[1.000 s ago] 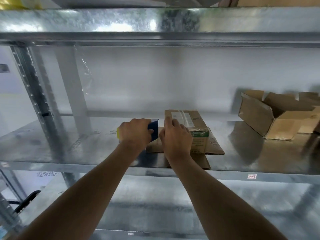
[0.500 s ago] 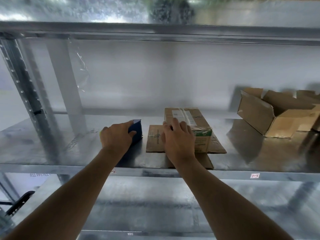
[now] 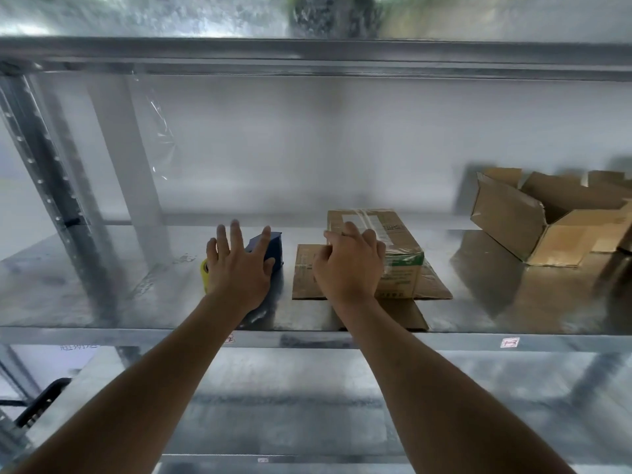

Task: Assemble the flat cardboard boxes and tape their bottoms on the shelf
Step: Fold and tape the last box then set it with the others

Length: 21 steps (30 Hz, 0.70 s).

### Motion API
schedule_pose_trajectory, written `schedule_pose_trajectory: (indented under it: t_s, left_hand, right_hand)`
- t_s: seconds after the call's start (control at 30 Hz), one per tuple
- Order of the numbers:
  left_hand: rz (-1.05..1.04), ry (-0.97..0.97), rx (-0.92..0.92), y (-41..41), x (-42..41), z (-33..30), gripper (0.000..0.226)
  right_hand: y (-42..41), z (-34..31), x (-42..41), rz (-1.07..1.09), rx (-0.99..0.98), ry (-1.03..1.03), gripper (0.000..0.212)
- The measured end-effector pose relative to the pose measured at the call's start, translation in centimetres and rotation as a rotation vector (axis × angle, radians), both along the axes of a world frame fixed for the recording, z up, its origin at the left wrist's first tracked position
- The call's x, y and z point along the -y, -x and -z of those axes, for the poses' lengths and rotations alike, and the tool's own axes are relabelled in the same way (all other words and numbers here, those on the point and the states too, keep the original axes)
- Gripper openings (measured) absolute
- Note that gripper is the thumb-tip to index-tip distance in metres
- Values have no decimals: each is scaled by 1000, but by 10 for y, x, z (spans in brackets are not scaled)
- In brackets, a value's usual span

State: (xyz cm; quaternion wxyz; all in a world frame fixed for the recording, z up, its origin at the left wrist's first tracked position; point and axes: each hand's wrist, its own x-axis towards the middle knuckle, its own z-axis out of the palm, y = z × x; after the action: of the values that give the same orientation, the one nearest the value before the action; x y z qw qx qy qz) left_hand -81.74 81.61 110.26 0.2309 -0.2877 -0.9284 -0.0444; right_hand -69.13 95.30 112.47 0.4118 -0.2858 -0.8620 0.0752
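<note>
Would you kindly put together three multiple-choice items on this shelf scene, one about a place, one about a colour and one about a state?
1. Where does the tape dispenser lie relative to the taped box?
A. To its left on the shelf
B. On top of it
C. Inside the open box

2. What colour is the dispenser's body?
A. Red
B. Dark blue
C. White

3. How is the left hand held?
A. Clenched round the dispenser
B. Fingers straight and spread over the dispenser
C. Pinching a cardboard flap

Answers:
1 A: the dispenser sits on the shelf left of the taped box, while the open box stands far right.
2 B: the body behind the fingers is dark blue, with a yellow roll at its left.
3 B: the fingers are extended and apart, while the right hand rests curled on the taped box.
</note>
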Motion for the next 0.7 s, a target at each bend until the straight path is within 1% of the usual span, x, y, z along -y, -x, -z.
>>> schedule_pose_trajectory:
  t_s: [0.07, 0.13, 0.23, 0.3, 0.33, 0.4, 0.43, 0.53, 0.6, 0.7]
  left_hand:
    - [80, -16, -29, -2, -5, -4, 59]
    - [213, -59, -21, -7, -14, -10, 54]
    - [423, -275, 135, -23, -35, -20, 49]
    - [497, -408, 290, -38, -53, -26, 47]
    - [522, -423, 339, -45, -61, -29, 47]
    - [545, -395, 373, -56, -74, -34, 48]
    - [547, -381, 385, -58, -79, -36, 49]
    - [525, -390, 452, -55, -91, -34, 45]
    - [539, -428, 515, -54, -96, -26, 44]
    - [583, -490, 557, -54, -99, -19, 38]
  right_hand:
    - [-2, -1, -3, -26, -24, 47, 39]
    - [-8, -5, -9, -49, -52, 75, 37]
    - [-20, -10, -24, -178, -47, 68, 30]
    - [-31, -11, -34, -246, -75, 34, 33]
    - [-38, -9, -40, -239, -101, -15, 34]
    - [-51, -5, -54, -162, -138, -102, 32]
    - [-58, -4, -62, -118, -120, -104, 32]
    - [-76, -1, -79, -38, 49, 41, 44]
    - [-79, 7, -83, -44, 141, 79, 49]
    - [-75, 17, -81, -70, 114, 111, 49]
